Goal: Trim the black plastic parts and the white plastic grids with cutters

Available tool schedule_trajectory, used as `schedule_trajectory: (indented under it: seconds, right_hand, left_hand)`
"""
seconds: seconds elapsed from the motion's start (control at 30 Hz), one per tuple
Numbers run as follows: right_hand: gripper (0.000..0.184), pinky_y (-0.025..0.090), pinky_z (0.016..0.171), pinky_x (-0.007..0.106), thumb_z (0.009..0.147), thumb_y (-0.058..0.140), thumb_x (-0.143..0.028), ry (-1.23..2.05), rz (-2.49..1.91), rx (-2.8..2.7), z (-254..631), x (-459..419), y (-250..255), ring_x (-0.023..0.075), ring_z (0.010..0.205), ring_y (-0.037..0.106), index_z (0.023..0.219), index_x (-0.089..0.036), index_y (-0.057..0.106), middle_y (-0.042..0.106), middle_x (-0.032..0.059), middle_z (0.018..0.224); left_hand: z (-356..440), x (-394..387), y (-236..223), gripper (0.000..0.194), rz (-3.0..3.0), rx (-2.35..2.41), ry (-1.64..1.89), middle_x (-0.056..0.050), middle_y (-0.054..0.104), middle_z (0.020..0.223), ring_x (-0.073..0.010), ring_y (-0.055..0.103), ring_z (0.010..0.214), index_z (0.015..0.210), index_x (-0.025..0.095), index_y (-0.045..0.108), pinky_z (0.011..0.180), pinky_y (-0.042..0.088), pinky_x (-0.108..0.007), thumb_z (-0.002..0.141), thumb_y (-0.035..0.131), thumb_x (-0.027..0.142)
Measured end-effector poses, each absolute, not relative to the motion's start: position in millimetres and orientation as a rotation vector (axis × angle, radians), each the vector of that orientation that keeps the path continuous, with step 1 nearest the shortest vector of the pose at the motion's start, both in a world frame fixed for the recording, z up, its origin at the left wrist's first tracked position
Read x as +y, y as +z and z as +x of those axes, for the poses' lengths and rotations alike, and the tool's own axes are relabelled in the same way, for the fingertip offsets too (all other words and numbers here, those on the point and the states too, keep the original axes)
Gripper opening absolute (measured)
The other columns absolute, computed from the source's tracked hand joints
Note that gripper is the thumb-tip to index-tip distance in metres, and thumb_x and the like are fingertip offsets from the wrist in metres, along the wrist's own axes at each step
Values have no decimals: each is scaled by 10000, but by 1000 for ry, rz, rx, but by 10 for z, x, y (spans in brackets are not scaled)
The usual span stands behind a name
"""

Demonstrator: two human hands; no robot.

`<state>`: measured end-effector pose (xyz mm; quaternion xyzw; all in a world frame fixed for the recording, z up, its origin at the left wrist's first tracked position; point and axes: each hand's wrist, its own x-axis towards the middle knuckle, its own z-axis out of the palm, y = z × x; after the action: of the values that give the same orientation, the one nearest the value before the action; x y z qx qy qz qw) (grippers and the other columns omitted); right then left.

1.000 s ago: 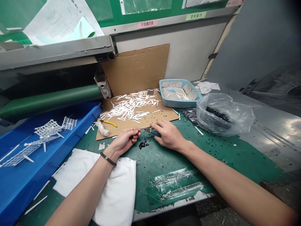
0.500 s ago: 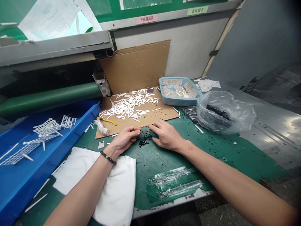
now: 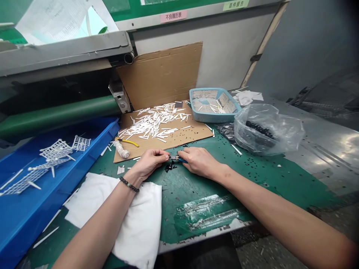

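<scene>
My left hand rests on the green mat with its fingers pinched together on a tiny piece that I cannot make out. My right hand lies opposite it, fingers closed round a small blue-handled tool whose tip points at the left fingertips. A small heap of black bits sits on the mat just below where the two hands meet. A bead bracelet circles my left wrist.
A cardboard sheet behind the hands carries several white plastic sticks and yellow-handled cutters. A blue bin with white grid parts stands left, a white cloth lies under my left arm, and a light-blue tray and a clear bag stand right.
The two hands have drawn closer together, and the tool tip now reaches the left fingertips. The view has tilted slightly, so everything sits a little lower and nearer.
</scene>
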<state>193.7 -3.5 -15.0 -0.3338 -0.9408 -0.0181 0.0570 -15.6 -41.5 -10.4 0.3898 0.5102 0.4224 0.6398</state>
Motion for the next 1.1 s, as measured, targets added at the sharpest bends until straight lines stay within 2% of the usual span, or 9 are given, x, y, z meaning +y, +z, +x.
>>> schedule_trajectory:
  seconds: [0.17,0.27,0.33,0.5,0.6,0.67,0.8,0.97,1.1]
  right_hand:
    - [250,401,717,277,863,590,-187,32,-920,-2659,1958,46,-230,201,861,578,1111,-157,583,639,75,940]
    - [235,409,736,279,862,575,-186,28,-923,-2555,1996,103,-251,203,863,576,1095,-158,594,637,72,921]
    - [226,409,719,284,854,579,-187,2,-954,-2539,2023,128,-249,208,845,572,1077,-160,602,629,70,903]
    - [271,407,733,290,815,600,-156,-8,-970,-2550,2054,150,-245,218,881,560,1086,-165,591,623,78,947]
    - [273,402,743,292,812,599,-152,2,-965,-2548,2048,152,-254,217,885,554,1084,-171,586,617,79,950]
    - [258,399,738,291,816,599,-156,7,-972,-2549,2045,153,-255,216,876,553,1073,-173,588,615,80,949]
    - [255,397,739,289,818,597,-161,13,-974,-2551,2049,155,-243,216,882,553,1073,-171,589,616,79,946]
    - [259,400,723,293,815,598,-155,25,-979,-2550,2053,154,-234,213,862,554,1074,-164,593,616,75,929]
    - [252,414,744,298,851,571,-180,28,-927,-2457,2043,138,-216,209,861,555,1102,-155,582,614,75,929]
  left_hand:
    - [-202,-394,-73,268,804,1065,1041,-26,584,699,-43,416,560,857,75,696,473,277,-150,627,791,174]
    - [-268,-374,-57,167,658,957,1098,-27,550,679,-43,393,543,780,74,660,465,280,-145,638,719,141]
    - [-279,-373,-47,115,576,899,1092,-28,539,681,-43,372,524,697,97,604,462,284,-150,646,677,169]
    - [-138,-417,-45,212,853,1108,964,31,451,595,-47,311,473,680,139,553,433,219,-170,744,658,312]
    - [-50,-437,-65,199,1315,1325,839,18,536,621,-79,414,524,748,154,624,503,316,-195,789,624,349]
    - [-36,-439,-79,192,1638,1399,744,-20,667,780,-128,545,671,866,177,691,643,404,-228,815,580,325]
    - [-69,-430,-78,277,1967,1428,534,-26,731,979,-178,623,831,1003,222,719,771,423,-256,844,499,278]
    - [-87,-436,-45,219,2024,1543,466,-11,668,696,-161,550,621,863,194,688,581,359,-249,833,521,333]
    - [-96,-448,-31,238,1977,1563,531,-11,621,659,-156,514,603,767,180,624,560,333,-249,842,517,379]
